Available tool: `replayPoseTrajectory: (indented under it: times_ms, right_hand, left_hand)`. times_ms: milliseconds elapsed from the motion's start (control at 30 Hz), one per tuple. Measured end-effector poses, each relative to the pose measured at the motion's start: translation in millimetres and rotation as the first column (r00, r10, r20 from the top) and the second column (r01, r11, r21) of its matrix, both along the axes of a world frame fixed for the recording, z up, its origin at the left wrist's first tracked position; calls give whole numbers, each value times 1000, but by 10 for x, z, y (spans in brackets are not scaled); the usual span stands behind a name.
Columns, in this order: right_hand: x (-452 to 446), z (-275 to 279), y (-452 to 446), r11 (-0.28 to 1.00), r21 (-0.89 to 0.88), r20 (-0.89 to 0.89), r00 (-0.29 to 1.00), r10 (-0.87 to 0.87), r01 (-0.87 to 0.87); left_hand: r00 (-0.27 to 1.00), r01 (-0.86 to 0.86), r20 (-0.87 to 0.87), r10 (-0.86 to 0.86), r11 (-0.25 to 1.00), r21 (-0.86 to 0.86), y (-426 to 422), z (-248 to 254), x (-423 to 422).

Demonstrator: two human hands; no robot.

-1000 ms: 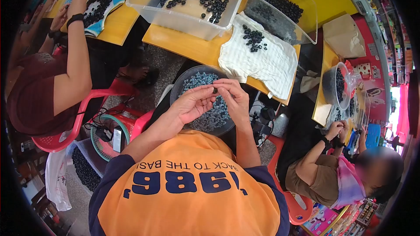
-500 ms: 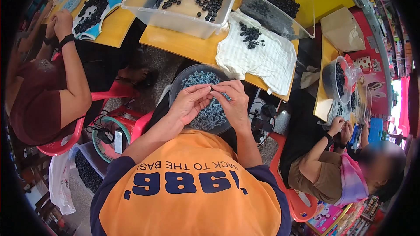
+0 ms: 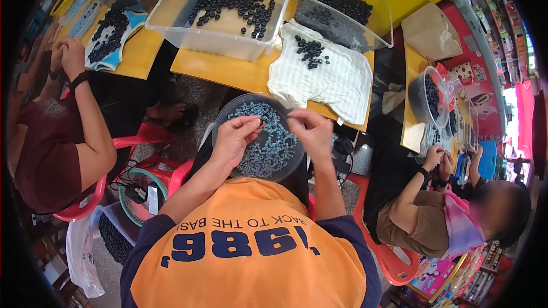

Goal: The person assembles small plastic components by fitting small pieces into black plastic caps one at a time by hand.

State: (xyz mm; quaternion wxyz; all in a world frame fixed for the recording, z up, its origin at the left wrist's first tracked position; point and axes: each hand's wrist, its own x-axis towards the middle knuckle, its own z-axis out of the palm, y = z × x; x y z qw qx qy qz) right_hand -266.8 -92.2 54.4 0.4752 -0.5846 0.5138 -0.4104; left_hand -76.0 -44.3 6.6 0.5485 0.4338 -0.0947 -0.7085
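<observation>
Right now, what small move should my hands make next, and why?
Probably bring your right hand to the small dark piece pinched in your left hand. The hands are apart, and only the left holds it, above a bowl of blue-grey pieces where it could drop.

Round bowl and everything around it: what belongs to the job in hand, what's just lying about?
Seemingly in the job:
small dark piece in the left hand
bowl of blue-grey pieces
white cloth with black pieces

Probably just lying about:
white plastic bag
green-rimmed basket
</observation>
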Motion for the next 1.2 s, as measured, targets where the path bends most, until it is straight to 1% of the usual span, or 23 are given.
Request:
replayPoseTrajectory:
  times_ms: [33,100,133,167,200,233,267,300,367,400,433,500,533,567,600,633,700,767,800,833,900,1033,1200]
  right_hand:
    - [-97,-24,-90,993,99,51,996,-66,61]
    - [-335,-193,-388,980,-37,-42,979,-199,198]
    - [-412,-195,-529,969,-119,-154,960,-235,218]
    - [-472,-194,-667,952,-205,-260,925,-278,228]
    - [-516,-247,-802,952,-207,-260,926,-275,225]
    - [-552,-341,-923,915,-313,-302,887,-349,253]
    - [-598,-437,-1014,869,-415,-335,842,-423,271]
    - [-671,-522,-1093,871,-412,-335,845,-417,267]
    - [-779,-661,-1176,808,-588,-556,707,-437,37]
    - [-756,-621,-1137,816,-578,-582,688,-433,24]
    - [-713,-569,-1073,823,-567,-590,687,-425,22]
    - [-604,-457,-920,682,-728,-478,662,-577,68]
    - [-536,-359,-796,681,-724,-434,697,-571,107]
    - [-482,-303,-660,686,-719,-441,692,-571,108]
    - [-429,-261,-523,735,-665,-411,757,-508,132]
    - [-374,-257,-388,780,-608,-371,815,-445,149]
    - [-257,-334,-123,867,-498,-372,900,-228,14]
    - [-125,-336,32,852,-485,-498,863,-82,-199]
    - [-86,-388,84,851,-464,-519,854,-36,-246]
    - [-60,-416,133,853,-459,-521,853,-31,-249]
    - [-12,-436,212,827,-433,-623,782,13,-358]
    - [-2,-508,224,814,-387,-698,715,49,-434]
    - [67,-496,206,808,-332,-744,661,93,-487]
  left_hand:
    - [1000,-10,3,10,1000,2,-23,26,35]
    - [991,17,-133,-23,999,-48,-36,103,98]
    - [980,36,-192,-47,998,-59,-33,122,113]
    - [980,33,-193,-43,998,-60,-28,132,114]
    - [957,45,-282,-62,997,-69,-30,142,113]
    - [926,55,-369,-80,995,-78,-25,146,115]
    - [926,50,-369,-74,996,-76,-15,143,125]
    - [915,60,-393,-85,995,-76,-6,137,143]
    - [904,66,-418,-88,996,-67,18,102,194]
    - [899,70,-425,-101,994,-87,30,68,233]
    - [893,77,-435,-115,992,-105,51,34,271]
    - [904,61,-416,-97,993,-100,105,-3,367]
    - [903,41,-422,-78,995,-94,136,-30,424]
    - [902,21,-428,-57,996,-90,169,-58,482]
    - [901,24,-430,-58,996,-84,204,-88,532]
    - [902,-11,-431,-22,997,-74,241,-120,578]
    - [900,-41,-435,12,997,-58,299,-165,628]
    - [891,-73,-453,36,995,-64,339,-199,654]
    - [890,-73,-454,36,995,-64,356,-210,664]
    - [889,-76,-455,41,995,-59,370,-215,676]
    - [880,-68,-475,14,993,-97,394,-199,698]
    - [888,-94,-458,42,991,-91,432,-171,714]
    - [885,-93,-463,48,993,-76,482,-206,710]
